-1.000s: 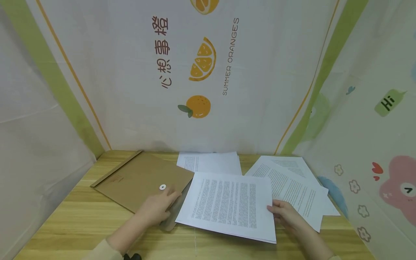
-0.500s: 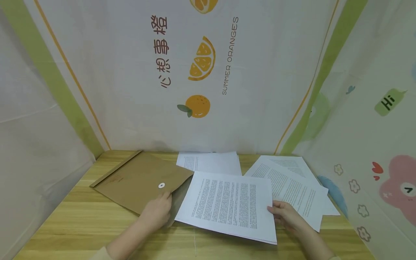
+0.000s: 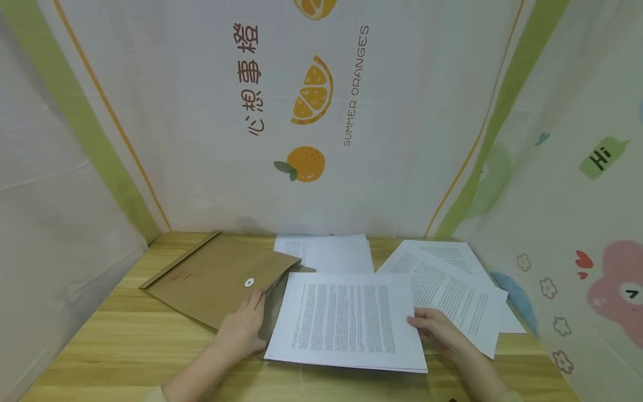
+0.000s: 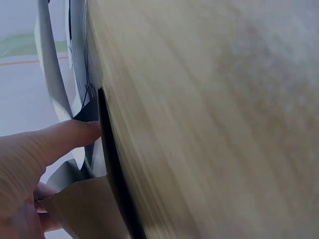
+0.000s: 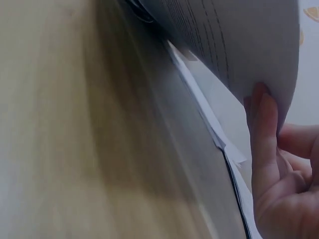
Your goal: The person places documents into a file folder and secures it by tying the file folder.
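A brown kraft document envelope (image 3: pixel 206 279) with a white button disc (image 3: pixel 249 282) lies at the left, its mouth facing right and gaping. My left hand (image 3: pixel 241 329) holds the envelope at this mouth; in the left wrist view the thumb (image 4: pixel 75 137) lies at the lower layer, while the fingers are partly hidden behind a brown panel. My right hand (image 3: pixel 439 332) pinches the right edge of a stack of printed sheets (image 3: pixel 346 318), fingers below and thumb above. The stack tilts over the table, its left edge overlapping the envelope's flap.
More printed sheets (image 3: pixel 331 251) lie at the back middle of the wooden table (image 3: pixel 105 346). Other sheets (image 3: pixel 452 290) are fanned out at the right, partly behind the held stack. Printed white curtains (image 3: pixel 201 139) close off the back and sides.
My left hand has moved onto the envelope's mouth, and its upper side has risen. The stack has shifted slightly left and toward me with my right hand, uncovering part of the flap.
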